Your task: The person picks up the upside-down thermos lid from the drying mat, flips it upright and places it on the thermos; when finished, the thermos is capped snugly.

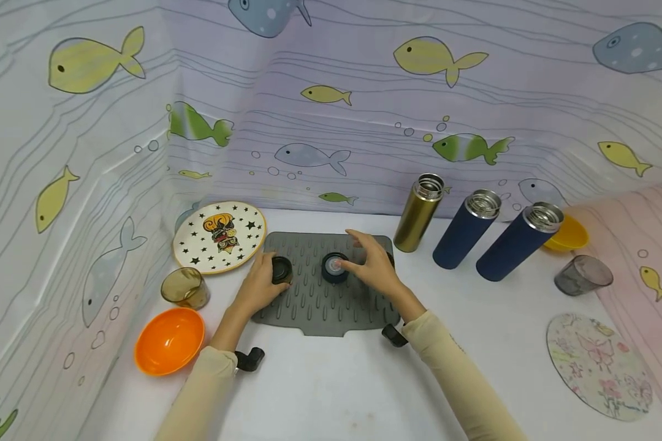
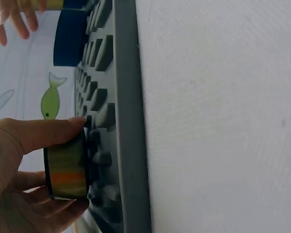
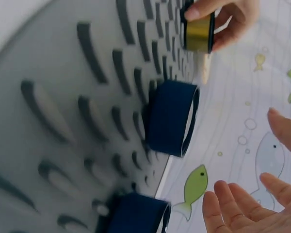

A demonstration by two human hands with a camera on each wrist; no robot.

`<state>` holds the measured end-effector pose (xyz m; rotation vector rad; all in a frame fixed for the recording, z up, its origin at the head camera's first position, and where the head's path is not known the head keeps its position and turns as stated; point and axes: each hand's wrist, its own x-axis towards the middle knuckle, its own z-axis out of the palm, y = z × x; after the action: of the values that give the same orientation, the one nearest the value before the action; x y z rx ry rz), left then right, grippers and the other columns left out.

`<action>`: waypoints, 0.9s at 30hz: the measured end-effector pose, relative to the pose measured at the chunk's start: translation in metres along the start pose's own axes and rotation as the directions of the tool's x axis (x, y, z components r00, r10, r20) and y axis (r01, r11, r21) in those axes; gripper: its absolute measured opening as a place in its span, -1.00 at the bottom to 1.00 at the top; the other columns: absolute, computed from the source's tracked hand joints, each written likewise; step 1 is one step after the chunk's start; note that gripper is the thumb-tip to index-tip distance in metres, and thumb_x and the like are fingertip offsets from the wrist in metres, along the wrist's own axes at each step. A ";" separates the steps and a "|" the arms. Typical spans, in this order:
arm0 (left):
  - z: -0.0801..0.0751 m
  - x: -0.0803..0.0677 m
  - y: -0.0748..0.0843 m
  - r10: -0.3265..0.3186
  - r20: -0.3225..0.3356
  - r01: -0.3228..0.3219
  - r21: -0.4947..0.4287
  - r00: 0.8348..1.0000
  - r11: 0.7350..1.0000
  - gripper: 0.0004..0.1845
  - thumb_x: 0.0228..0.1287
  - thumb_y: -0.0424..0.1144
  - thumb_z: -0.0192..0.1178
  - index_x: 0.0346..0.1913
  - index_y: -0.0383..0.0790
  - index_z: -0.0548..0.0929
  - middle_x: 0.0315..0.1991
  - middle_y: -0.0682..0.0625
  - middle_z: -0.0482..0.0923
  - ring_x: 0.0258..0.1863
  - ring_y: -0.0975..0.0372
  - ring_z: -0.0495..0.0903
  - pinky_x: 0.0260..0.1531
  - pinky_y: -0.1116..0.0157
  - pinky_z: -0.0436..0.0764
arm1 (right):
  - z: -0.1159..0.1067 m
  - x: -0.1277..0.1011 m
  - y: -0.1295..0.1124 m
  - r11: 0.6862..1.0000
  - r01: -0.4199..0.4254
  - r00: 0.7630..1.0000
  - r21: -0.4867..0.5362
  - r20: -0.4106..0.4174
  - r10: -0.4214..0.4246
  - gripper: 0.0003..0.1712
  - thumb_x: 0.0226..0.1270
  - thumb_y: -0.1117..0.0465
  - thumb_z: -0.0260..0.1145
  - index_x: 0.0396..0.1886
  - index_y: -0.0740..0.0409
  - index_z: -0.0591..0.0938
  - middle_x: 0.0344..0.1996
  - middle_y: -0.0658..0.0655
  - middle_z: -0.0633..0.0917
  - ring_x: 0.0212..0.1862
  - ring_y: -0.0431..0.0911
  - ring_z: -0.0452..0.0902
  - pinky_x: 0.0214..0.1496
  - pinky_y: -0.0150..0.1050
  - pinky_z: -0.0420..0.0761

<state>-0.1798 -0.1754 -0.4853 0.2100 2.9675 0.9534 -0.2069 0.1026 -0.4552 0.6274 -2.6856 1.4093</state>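
Gold lid (image 1: 281,269) pinched by left hand (image 1: 259,286).

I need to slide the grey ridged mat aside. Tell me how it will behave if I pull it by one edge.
The grey ridged mat looks thin and rubbery, so it would probably flop rather than stay stiff. Its soft-looking surface may grip the white table and drag. The lids on it, one gripped by the left hand and the blue lid by the right hand, could tip or roll.

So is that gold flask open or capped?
Open: the gold flask stands upright, bare steel mouth showing, while the left hand grips a gold-sided cap.
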 end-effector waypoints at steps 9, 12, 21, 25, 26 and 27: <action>0.000 -0.015 0.033 0.115 -0.132 -0.126 -0.078 0.985 0.989 -0.16 -0.06 -0.36 0.56 0.29 -0.45 0.34 0.19 -0.31 0.29 0.21 -0.21 0.45 0.22 -0.13 0.47 | 0.008 -0.008 -0.017 0.983 -0.073 0.994 0.166 0.095 0.058 -0.24 0.29 0.16 0.43 0.44 0.12 0.36 0.26 0.32 0.52 0.24 0.19 0.51 0.23 0.16 0.53; -0.001 -0.021 0.049 0.162 -0.169 -0.179 -0.093 0.972 0.979 -0.16 -0.09 -0.39 0.57 0.28 -0.43 0.36 0.19 -0.28 0.30 0.19 -0.18 0.47 0.21 -0.11 0.49 | 0.010 -0.010 -0.020 0.975 -0.086 0.990 0.204 0.131 0.060 -0.27 0.32 0.14 0.40 0.45 0.11 0.36 0.25 0.34 0.53 0.23 0.19 0.52 0.22 0.17 0.53; -0.004 -0.034 0.081 0.259 -0.219 -0.280 -0.071 0.941 0.957 -0.15 -0.13 -0.43 0.59 0.28 -0.36 0.40 0.19 -0.22 0.34 0.13 -0.11 0.56 0.08 -0.03 0.61 | 0.017 -0.020 -0.023 0.901 -0.207 0.954 0.382 0.284 0.099 -0.39 0.45 0.06 0.27 0.42 0.09 0.41 0.26 0.29 0.52 0.25 0.13 0.52 0.19 0.05 0.59; -0.003 -0.037 0.089 0.312 -0.244 -0.333 -0.050 0.918 0.942 -0.17 -0.16 -0.45 0.59 0.26 -0.38 0.42 0.16 -0.23 0.35 0.11 -0.10 0.56 0.06 0.00 0.64 | 0.020 -0.025 -0.023 0.799 -0.303 0.933 0.520 0.332 0.138 -0.42 0.49 0.08 0.22 0.41 0.19 0.41 0.29 0.29 0.51 0.21 0.12 0.56 0.15 -0.07 0.64; -0.002 -0.037 0.091 0.324 -0.248 -0.344 -0.041 0.913 0.938 -0.18 -0.15 -0.45 0.59 0.25 -0.38 0.42 0.15 -0.23 0.35 0.11 -0.10 0.56 0.06 0.01 0.64 | 0.021 -0.026 -0.023 0.775 -0.322 0.930 0.544 0.337 0.149 -0.42 0.49 0.09 0.22 0.41 0.20 0.41 0.30 0.29 0.51 0.19 0.10 0.58 0.15 -0.11 0.65; -0.001 -0.038 0.092 0.336 -0.252 -0.355 -0.033 0.908 0.934 -0.18 -0.15 -0.45 0.59 0.25 -0.39 0.42 0.15 -0.23 0.36 0.11 -0.09 0.56 0.06 0.02 0.64 | 0.021 -0.026 -0.023 0.755 -0.332 0.928 0.565 0.340 0.153 -0.42 0.49 0.11 0.22 0.40 0.24 0.41 0.30 0.31 0.51 0.17 0.09 0.60 0.14 -0.11 0.65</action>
<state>-0.1312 -0.1072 -0.4321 0.6870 3.1692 1.2074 -0.1710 0.0828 -0.4549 0.5309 -2.5269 2.4989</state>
